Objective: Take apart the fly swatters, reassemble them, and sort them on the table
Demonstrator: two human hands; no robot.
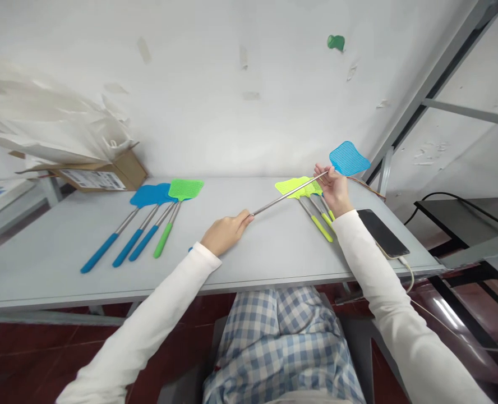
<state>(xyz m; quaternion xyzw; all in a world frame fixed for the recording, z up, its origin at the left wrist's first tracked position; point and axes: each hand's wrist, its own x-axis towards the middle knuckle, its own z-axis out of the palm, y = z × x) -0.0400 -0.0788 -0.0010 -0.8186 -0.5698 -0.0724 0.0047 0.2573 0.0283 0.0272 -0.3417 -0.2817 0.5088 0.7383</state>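
Note:
A blue fly swatter with a long metal shaft is held above the table between both hands. My left hand is closed round its handle end, which is mostly hidden in the fist. My right hand grips the shaft just below the blue head with the thumb and fingers. Under my right wrist lie several yellow-green fly swatters, overlapping, with a bit of blue showing beneath. To the left, blue fly swatters and a green fly swatter lie side by side, heads overlapping, handles towards me.
A cardboard box with white packing sheets stands at the table's back left. On the right lies a phone with a cable plugged in. The wall rises behind the table, and a grey metal frame stands at the right.

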